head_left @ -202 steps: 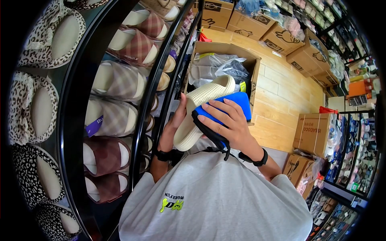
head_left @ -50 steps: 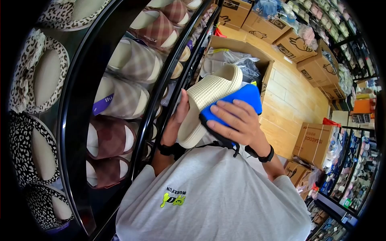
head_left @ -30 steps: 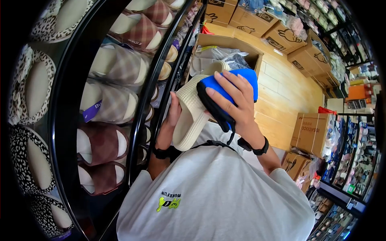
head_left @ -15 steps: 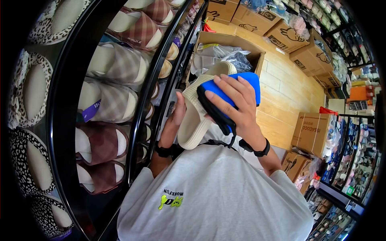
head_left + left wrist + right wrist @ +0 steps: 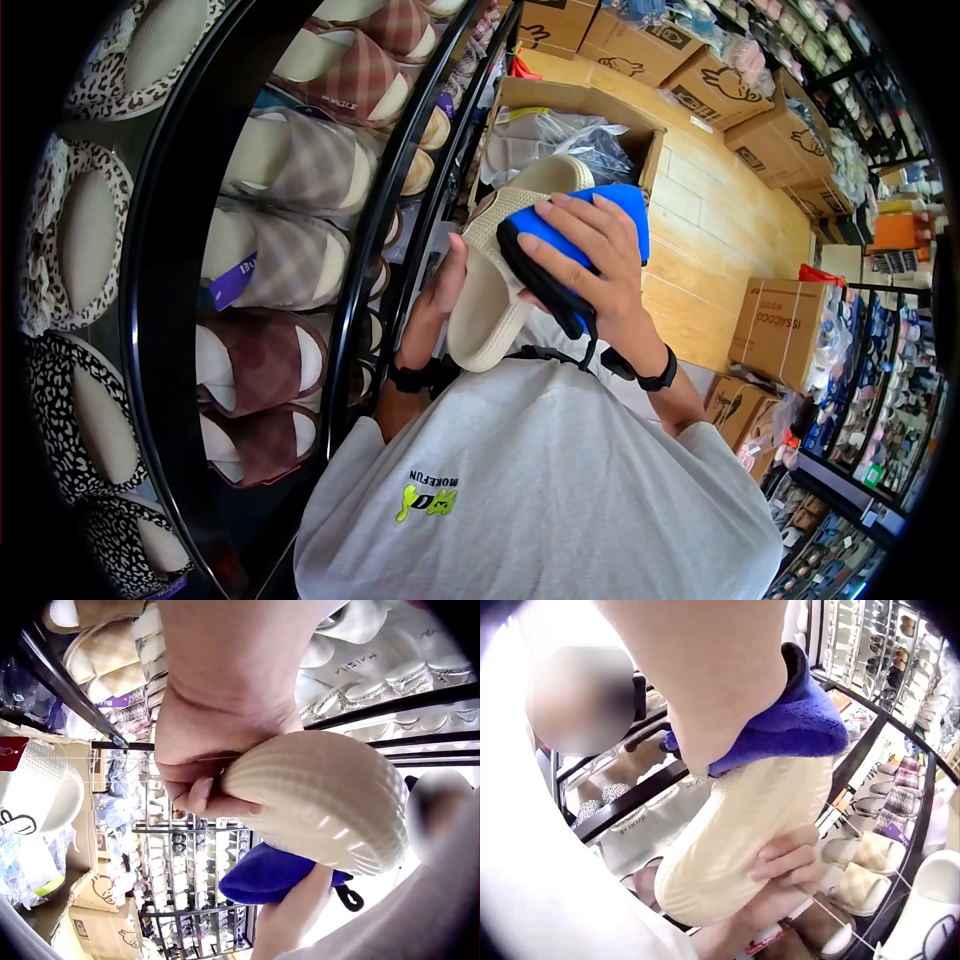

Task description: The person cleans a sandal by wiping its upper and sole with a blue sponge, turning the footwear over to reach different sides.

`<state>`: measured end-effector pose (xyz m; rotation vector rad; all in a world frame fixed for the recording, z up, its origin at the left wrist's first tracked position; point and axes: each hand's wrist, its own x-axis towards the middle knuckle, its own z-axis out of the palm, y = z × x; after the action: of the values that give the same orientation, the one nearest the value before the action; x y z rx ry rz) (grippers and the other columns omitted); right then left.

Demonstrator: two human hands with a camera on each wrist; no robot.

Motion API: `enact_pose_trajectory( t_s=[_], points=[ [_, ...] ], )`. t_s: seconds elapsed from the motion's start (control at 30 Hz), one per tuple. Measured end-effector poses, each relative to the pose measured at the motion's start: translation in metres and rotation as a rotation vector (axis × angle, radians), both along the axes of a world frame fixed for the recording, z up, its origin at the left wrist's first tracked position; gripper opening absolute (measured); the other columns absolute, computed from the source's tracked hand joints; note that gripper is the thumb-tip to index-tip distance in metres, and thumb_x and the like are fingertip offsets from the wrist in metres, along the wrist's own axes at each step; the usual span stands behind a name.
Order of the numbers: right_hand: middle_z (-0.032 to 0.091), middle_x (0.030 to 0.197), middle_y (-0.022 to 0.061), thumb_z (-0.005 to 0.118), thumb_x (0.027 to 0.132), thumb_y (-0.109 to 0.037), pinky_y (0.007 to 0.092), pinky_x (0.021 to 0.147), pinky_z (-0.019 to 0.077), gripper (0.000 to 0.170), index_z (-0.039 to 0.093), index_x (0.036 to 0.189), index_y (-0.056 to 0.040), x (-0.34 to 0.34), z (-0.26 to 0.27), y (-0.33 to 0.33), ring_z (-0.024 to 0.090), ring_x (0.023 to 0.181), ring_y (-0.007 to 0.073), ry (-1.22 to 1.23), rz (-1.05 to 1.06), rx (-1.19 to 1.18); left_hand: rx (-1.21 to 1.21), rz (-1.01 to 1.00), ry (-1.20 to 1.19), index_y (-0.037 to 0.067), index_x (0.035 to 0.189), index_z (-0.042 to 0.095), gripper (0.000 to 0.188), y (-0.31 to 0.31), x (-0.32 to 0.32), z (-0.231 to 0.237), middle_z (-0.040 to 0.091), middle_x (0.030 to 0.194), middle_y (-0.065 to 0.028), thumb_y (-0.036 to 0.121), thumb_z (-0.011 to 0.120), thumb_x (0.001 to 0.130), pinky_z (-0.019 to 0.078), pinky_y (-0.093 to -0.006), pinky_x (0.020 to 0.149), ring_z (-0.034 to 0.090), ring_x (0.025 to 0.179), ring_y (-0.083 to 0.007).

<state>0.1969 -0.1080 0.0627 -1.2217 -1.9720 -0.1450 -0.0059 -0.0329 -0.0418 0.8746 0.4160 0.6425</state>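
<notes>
In the head view my left hand (image 5: 440,290) grips a cream, waffle-textured slide slipper (image 5: 480,315) by its left side. The slipper is tilted in front of my chest. My right hand (image 5: 600,265) holds a blue plush pad (image 5: 627,215) with a black edge and a hanging cord loop, fingers spread across its top. The pad lies against the right side of the slipper's strap and hides part of it. In the left wrist view the fingers wrap the slipper's (image 5: 322,795) edge. In the right wrist view the left fingers (image 5: 787,859) press its smooth underside.
A black-railed rack holding plaid slippers (image 5: 290,165) and leopard-print slippers (image 5: 90,235) stands at the left. Ahead is an open carton (image 5: 650,165) with bagged slippers on a wooden floor (image 5: 700,240). More cartons (image 5: 770,325) and stocked shelves line the right.
The pad was lower along the slipper's right side in the earliest frames. It moved up over the strap about a second ago and has since shifted slightly right and down. Both grips stay the same.
</notes>
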Motion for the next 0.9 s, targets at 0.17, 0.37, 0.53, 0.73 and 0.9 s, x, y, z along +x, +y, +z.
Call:
enact_pose_trajectory(
  t_s=[0.17,0.37,0.53,0.73,0.9],
  points=[
    [0.072,0.147,0.0092,0.081,0.095,-0.03,0.0487,0.116,0.0479,0.046,0.077,0.14,-0.0214,-0.017,-0.008,-0.004,0.068,0.133,0.0296,-0.042,0.1,0.056,-0.015,-0.008,0.045,0.0,0.169,0.038,0.122,0.003,-0.005,0.002,0.058,0.159,-0.0222,0.096,0.017,0.098,0.0535,-0.0489,0.119,0.06,0.145,-0.0347],
    [0.073,0.146,0.0076,0.074,0.097,-0.028,0.0465,0.116,0.0501,0.044,0.076,0.141,-0.0222,-0.008,-0.005,0.004,0.069,0.134,0.0278,-0.136,0.13,0.053,-0.071,-0.045,0.052,0.0,0.169,0.038,0.122,0.003,-0.012,0.007,0.057,0.16,-0.0224,0.096,0.017,0.098,0.053,-0.0489,0.12,0.059,0.146,-0.0347],
    [0.072,0.148,0.0093,0.079,0.094,-0.032,0.0485,0.117,0.0478,0.048,0.076,0.141,-0.0224,-0.01,-0.002,0.007,0.068,0.133,0.0314,-0.036,0.006,0.023,-0.092,-0.048,0.055,0.0,0.17,0.037,0.122,0.006,-0.011,0.008,0.056,0.161,-0.0226,0.097,0.017,0.098,0.0527,-0.0489,0.121,0.059,0.147,-0.0348],
    [0.073,0.147,0.009,0.08,0.096,-0.035,0.0445,0.121,0.0437,0.045,0.077,0.139,-0.0239,-0.01,-0.016,-0.003,0.07,0.133,0.0304,-0.212,0.213,0.038,-0.119,-0.065,0.07,0.0,0.17,0.036,0.122,0.007,-0.015,0.01,0.055,0.162,-0.0229,0.097,0.016,0.098,0.0522,-0.0489,0.121,0.058,0.148,-0.0349],
    [0.071,0.149,0.0093,0.083,0.091,-0.04,0.0515,0.117,0.0478,0.054,0.076,0.141,-0.022,0.0,-0.008,0.005,0.068,0.134,0.0332,-0.036,0.085,-0.042,-0.138,-0.071,0.08,0.0,0.171,0.036,0.123,0.007,-0.016,0.011,0.054,0.163,-0.0231,0.097,0.016,0.098,0.0518,-0.0489,0.122,0.057,0.149,-0.035]
  ],
)
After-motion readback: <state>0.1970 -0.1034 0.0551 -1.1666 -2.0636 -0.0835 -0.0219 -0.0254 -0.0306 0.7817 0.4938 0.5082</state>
